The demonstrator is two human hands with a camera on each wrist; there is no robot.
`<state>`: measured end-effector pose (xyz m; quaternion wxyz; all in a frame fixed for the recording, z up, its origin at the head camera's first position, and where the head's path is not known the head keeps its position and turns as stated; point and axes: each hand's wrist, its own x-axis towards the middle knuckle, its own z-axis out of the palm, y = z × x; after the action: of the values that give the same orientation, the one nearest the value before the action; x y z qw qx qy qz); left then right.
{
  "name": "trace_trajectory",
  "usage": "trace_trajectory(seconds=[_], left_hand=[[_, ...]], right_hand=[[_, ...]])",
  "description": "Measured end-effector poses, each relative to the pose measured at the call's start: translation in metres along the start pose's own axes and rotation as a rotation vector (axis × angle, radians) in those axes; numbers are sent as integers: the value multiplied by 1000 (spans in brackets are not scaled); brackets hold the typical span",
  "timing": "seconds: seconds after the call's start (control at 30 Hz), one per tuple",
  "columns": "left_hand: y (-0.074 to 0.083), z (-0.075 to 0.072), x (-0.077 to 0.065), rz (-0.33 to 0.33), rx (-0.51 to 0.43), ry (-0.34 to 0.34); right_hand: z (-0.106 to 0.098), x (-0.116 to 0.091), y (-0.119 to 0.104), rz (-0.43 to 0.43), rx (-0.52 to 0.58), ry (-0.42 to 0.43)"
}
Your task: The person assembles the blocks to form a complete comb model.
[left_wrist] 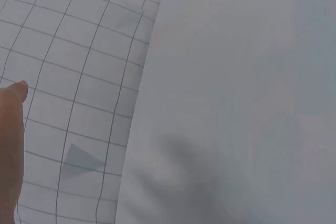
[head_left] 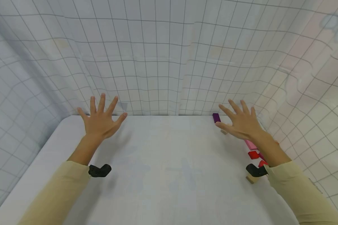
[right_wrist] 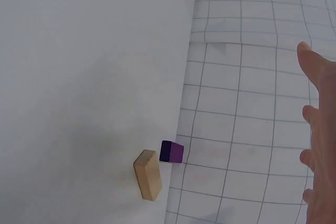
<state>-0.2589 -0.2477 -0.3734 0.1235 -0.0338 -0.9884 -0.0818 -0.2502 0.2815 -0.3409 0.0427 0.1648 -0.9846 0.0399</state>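
Both hands are held out over a white table with fingers spread and nothing in them. My left hand is over the table's far left part, its shadow falling on the surface. Over the far right part is my right hand, palm down, nearest to the blocks. A purple block lies at the far edge by its thumb. Close to that block is a plain wooden block. Under the right wrist show a pink block, a red block and another wooden block, partly covered by the arm.
The white table ends at a gridded white curtain that hangs behind it and along both sides. A black wrist strap piece sticks out from each sleeve cuff.
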Motion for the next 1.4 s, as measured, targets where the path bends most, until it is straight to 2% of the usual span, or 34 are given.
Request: trace_trajectory(seconds=[0.3, 0.5, 0.67, 0.77, 0.93, 1.07, 1.2, 1.4], left_hand=[[43, 22, 3, 76, -77, 10], [86, 43, -2, 187, -83, -12], [130, 61, -13, 298, -110, -50], [155, 67, -22, 368, -153, -77], [194, 77, -39, 495, -229, -131], [220, 86, -51, 573, -309, -183], [243, 97, -59, 632, -366, -229], [276, 109, -70, 726, -419, -287]], right_hand=[[8, -16, 31, -1, 29, -3], [17, -22, 49, 18, 65, -27], [25, -23, 61, -20, 119, -68], [29, -21, 67, -61, 144, -81], [35, -18, 74, -77, 218, -116], [39, -17, 77, -95, 280, -142], [42, -17, 81, -103, 296, -151], [48, -29, 97, -52, 320, -163]])
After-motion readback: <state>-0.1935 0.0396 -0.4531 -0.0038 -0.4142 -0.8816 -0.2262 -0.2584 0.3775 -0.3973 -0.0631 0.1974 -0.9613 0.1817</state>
